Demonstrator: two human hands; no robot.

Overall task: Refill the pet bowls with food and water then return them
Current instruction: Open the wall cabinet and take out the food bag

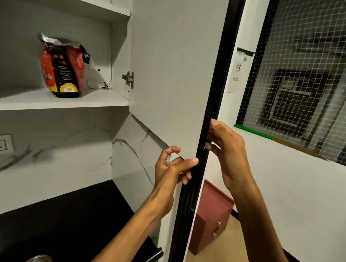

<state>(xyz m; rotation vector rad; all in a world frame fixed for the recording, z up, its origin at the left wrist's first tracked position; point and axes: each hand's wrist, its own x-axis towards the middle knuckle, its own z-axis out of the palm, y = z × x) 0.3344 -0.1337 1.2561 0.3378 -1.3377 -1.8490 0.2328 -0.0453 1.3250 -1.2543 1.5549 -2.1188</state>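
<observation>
While the cabinet stands open, the pet food bag (64, 67) sits upright on the lower shelf (41, 103), toward its right half, with its crumpled foil top loosely folded over. At the bottom edge of the view, a metal bowl (38, 261) rests on the black countertop (61, 215); its contents cannot be made out.

Both hands are at the black edge of the open cabinet door (176, 55), well apart from the bag. The left hand (173, 167) pinches the edge from the inner side, thumb and fingertips curled against it. The right hand (222, 151) wraps the edge from the outer side, slightly higher up; its fingers are partly hidden behind the door. Neither hand carries anything else.

The step in hand appears to be moving the door, though whether it is opening or closing cannot be determined.

Recommended procedure:
- Swing the door about its hinge (129, 78) with steady, even pressure; avoid twisting the panel.
- Keep fingers off the hinge side and clear of the gap between door and frame.
- If the bag is to be fetched, open the door fully first, so that one hand can be released and reach the shelf unobstructed.
- Grasp the bag by its body, not by the loose foil top, to prevent spillage.

To the right, a netted window (314, 71) and a red box (211, 217) on the floor stand clear of the door's path.
</observation>
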